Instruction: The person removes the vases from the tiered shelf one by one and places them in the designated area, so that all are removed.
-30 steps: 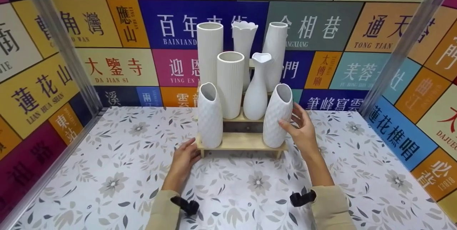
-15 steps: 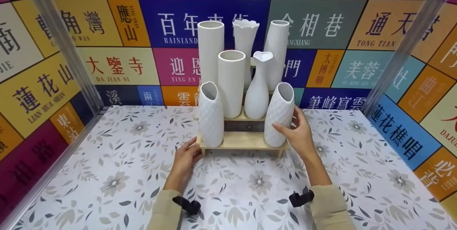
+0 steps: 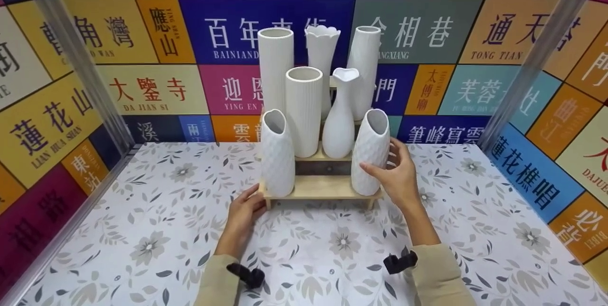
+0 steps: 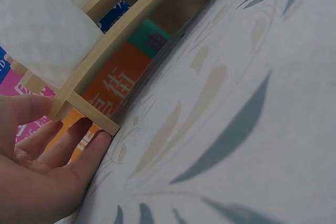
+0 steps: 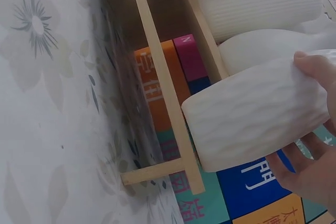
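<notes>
A wooden tiered stand (image 3: 323, 186) bears several white vases. My right hand (image 3: 401, 173) grips the textured, slant-mouthed vase (image 3: 370, 158) at the front right, thumb across its front and fingers behind. In the right wrist view that vase's base (image 5: 197, 145) sits at the shelf's edge. My left hand (image 3: 244, 211) holds the stand's front left corner. In the left wrist view its bent fingers (image 4: 65, 137) are around the stand's leg (image 4: 94, 114), and some fingertips are hidden. A matching slant-mouthed vase (image 3: 278, 158) stands on the same shelf, above that corner.
On the middle tier stand a ribbed cylinder vase (image 3: 304, 116) and a slim-necked vase (image 3: 338, 125). Behind them rise a tall cylinder vase (image 3: 275, 68), a scalloped-rim vase (image 3: 323, 49) and a tapered vase (image 3: 365, 68). A floral cloth (image 3: 190, 230) covers the table, with sign-printed walls around.
My right thumb has moved left across the front right vase, and the hand has closed further around it. That vase has shifted slightly right. My left hand stays at the stand's corner.
</notes>
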Demonstrator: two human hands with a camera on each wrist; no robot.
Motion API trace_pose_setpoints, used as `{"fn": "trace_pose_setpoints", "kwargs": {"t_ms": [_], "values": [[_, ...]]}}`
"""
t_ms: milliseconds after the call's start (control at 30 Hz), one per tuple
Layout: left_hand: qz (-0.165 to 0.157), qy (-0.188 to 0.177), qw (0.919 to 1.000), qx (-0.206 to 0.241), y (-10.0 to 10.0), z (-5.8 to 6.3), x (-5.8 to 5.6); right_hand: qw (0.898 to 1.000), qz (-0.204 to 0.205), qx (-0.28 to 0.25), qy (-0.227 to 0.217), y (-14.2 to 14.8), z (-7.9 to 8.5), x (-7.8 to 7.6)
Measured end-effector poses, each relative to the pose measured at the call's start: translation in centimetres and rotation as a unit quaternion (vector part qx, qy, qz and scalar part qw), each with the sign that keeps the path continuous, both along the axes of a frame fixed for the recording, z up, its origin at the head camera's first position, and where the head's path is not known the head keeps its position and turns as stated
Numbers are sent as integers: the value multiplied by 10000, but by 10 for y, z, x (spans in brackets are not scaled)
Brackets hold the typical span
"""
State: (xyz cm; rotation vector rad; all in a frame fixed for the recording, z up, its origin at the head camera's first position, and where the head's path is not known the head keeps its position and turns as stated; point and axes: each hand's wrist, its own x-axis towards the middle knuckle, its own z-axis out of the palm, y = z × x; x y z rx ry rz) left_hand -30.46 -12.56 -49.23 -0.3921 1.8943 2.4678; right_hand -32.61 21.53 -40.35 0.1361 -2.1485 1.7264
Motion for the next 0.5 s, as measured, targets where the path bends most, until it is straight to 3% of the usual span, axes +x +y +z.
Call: {"fn": "trace_pose_setpoints", "kwargs": {"t_ms": [167, 500], "values": [[40, -31, 10000, 32, 1, -1, 0, 9997, -185, 24, 181, 11, 10, 5], [90, -46, 9999, 96, 1, -1, -1, 9972, -661, 327, 112, 45, 23, 11]]}}
